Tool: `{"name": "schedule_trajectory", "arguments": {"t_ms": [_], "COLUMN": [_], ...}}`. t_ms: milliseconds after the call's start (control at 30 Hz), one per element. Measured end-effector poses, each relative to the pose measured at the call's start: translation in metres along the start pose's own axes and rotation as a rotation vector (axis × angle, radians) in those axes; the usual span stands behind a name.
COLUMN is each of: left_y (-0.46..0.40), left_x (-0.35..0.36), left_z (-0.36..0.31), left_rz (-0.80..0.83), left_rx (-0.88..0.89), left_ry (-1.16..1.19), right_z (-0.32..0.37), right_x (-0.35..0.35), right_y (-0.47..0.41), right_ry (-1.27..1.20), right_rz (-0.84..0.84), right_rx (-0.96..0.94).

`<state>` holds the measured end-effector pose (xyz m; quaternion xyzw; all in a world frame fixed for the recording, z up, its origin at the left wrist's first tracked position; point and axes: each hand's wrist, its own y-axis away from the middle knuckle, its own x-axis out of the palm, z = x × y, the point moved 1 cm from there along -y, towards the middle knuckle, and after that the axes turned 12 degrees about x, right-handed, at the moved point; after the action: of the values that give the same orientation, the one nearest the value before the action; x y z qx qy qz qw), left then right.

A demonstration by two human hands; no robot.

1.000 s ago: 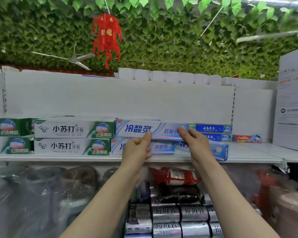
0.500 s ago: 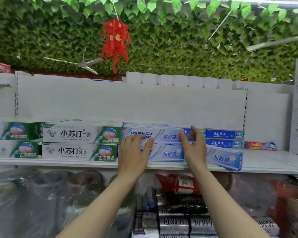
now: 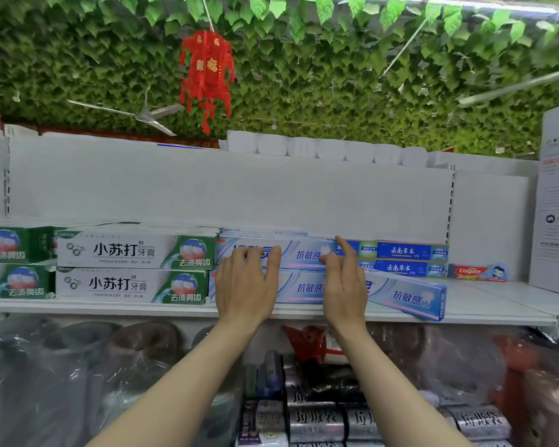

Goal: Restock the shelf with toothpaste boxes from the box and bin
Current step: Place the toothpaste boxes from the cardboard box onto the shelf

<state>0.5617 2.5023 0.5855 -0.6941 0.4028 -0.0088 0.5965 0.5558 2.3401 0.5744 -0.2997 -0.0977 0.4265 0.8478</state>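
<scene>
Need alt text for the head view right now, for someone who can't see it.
Both hands, left hand and right hand, press flat on stacked light-blue toothpaste boxes on a white shelf. Green-and-white boxes sit left; one light-blue box lies askew right.

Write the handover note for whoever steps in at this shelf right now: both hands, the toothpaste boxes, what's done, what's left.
Left hand: open, fingers against the front of the top light-blue toothpaste box.
Right hand: open, fingertips at that box's right end, gripping nothing.
Boxes: two light-blue boxes stacked on the shelf, beside the green-and-white boxes. One more light-blue box lies skewed at the shelf's front edge, to the right.
Done: the stack is set in place.
Left: probably square up the skewed box, then fetch more stock; the supply box and bin are out of view.
</scene>
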Motion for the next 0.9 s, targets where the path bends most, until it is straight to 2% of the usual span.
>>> {"name": "schedule_trajectory", "arguments": {"t_ms": [233, 367, 567, 733, 833, 900], "left_y": [-0.014, -0.014, -0.017, -0.007, -0.001, 0.003], "left_x": [0.007, 0.008, 0.011, 0.021, 0.030, 0.036], "left_z": [0.005, 0.003, -0.024, -0.075, -0.098, -0.109], "left_rz": [0.150, 0.156, 0.051, 0.044, 0.064, 0.092], "left_rx": [0.000, -0.002, 0.015, 0.048, 0.058, 0.047], "left_ry": [-0.129, -0.140, 0.111, 0.367, 0.437, 0.459], "right_z": [0.002, 0.003, 0.007, 0.005, 0.005, 0.002], "right_x": [0.009, 0.009, -0.010, -0.040, -0.069, -0.091], "right_y": [-0.011, -0.013, -0.008, -0.006, -0.004, -0.003], "right_ry": [0.043, 0.032, -0.099, -0.110, -0.099, -0.088], "right_rz": [0.108, 0.159, 0.135, 0.091, 0.017, -0.099], "right_rx": [0.102, 0.155, 0.165, 0.136, 0.127, 0.093]}}
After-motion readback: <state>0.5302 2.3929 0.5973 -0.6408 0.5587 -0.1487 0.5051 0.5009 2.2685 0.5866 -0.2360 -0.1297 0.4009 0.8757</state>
